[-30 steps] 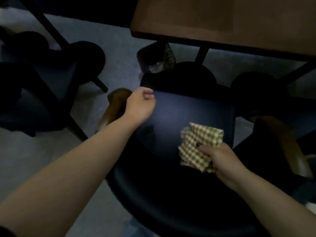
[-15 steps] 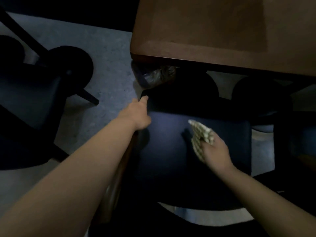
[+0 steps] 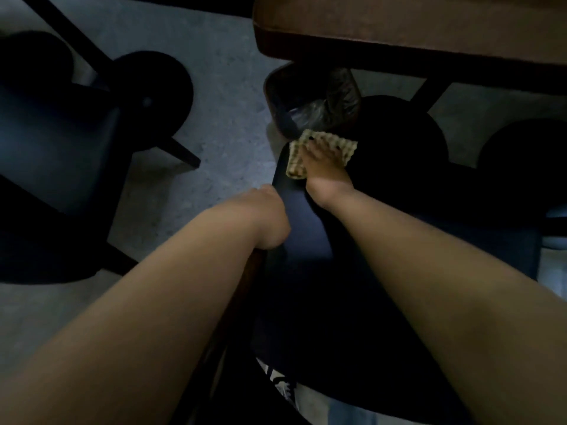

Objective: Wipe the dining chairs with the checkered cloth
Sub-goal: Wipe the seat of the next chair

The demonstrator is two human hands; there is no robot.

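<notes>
The dark dining chair seat [image 3: 310,240] lies below me in dim light. A green-and-white checkered cloth [image 3: 294,163] is spread on the seat's far left corner. My right hand [image 3: 322,167] presses it flat with fingers spread on top. My left hand [image 3: 271,217] holds the seat's left edge nearer to me, its fingers curled over the rim and out of sight.
A brown table [image 3: 399,26] overhangs the far end of the chair. Under its corner stands a small bin with a dark liner [image 3: 306,105]. A second dark chair [image 3: 55,142] and a round black base [image 3: 150,90] stand on the grey floor to the left.
My right hand has slid the cloth from the middle of the seat to its far left corner and now lies flat on it. My left hand shifted back along the seat's left edge.
</notes>
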